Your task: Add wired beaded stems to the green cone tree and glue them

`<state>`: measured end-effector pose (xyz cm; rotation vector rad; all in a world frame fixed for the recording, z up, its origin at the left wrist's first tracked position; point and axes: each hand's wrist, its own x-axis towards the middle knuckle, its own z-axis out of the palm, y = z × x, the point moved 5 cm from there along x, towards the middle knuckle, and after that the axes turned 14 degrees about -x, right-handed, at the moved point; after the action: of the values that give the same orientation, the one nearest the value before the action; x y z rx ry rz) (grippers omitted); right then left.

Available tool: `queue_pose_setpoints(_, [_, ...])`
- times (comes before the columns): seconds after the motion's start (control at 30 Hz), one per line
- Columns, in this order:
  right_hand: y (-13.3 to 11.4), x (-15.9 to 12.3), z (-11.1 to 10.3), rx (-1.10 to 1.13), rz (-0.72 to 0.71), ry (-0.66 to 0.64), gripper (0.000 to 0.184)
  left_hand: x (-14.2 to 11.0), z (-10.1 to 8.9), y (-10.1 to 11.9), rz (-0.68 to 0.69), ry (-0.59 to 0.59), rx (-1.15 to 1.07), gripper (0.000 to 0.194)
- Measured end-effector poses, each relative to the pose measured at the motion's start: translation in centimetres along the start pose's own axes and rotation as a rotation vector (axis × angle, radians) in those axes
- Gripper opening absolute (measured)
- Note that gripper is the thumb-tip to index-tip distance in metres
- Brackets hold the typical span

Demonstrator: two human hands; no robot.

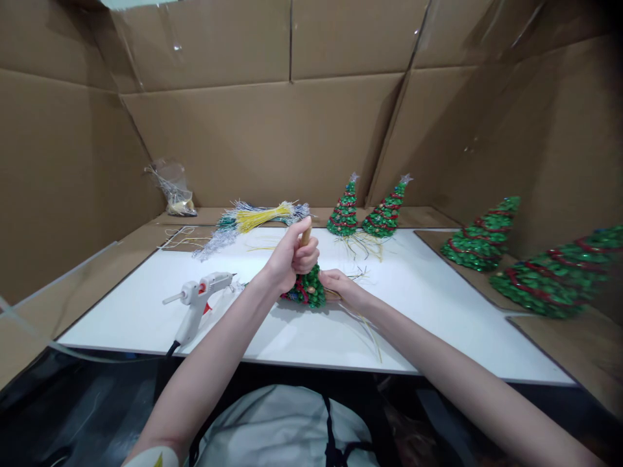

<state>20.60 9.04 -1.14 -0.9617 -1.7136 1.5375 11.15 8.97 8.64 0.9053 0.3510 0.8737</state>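
Note:
A small green Christmas tree [311,292] with red garland and small baubles lies tilted on the white board, partly hidden behind my hands. My left hand [292,254] is closed in a fist just above it, around a wooden-handled tool [306,235] whose working end I cannot make out. At the tree's base, my right hand [339,285] grips it from the right, fingers closed. Loose yellow and white wires [367,331] trail from under that hand.
A white hot glue gun [199,301] rests at the left. Behind lie bundles of yellow wire ties [263,217] and silver tinsel [219,243]. A plastic bag [175,188] sits back left. Finished-looking trees [344,211] stand at the back and right [481,237]. Cardboard walls [253,143] surround the board.

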Motion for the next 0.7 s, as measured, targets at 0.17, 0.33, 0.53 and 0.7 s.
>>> queue_pose_setpoints(0.17, [0.0,-0.1,0.0,0.006,0.005,-0.002,0.058,-0.1,0.0,0.0,0.006,-0.001,0.005,0.064])
queue_pose_setpoints(0.33, [0.3,-0.1,-0.1,0.025,0.004,0.003,0.055,-0.2,0.0,0.1,0.010,-0.021,0.023,0.064])
queue_pose_setpoints(0.53, [0.3,-0.2,-0.2,0.017,0.015,0.018,0.053,-0.9,-0.1,1.0,0.040,-0.041,0.004,0.063])
queue_pose_setpoints(0.7, [0.5,-0.2,-0.4,0.010,0.007,0.019,0.054,-1.8,-0.4,2.9,0.173,0.006,0.055,0.061])
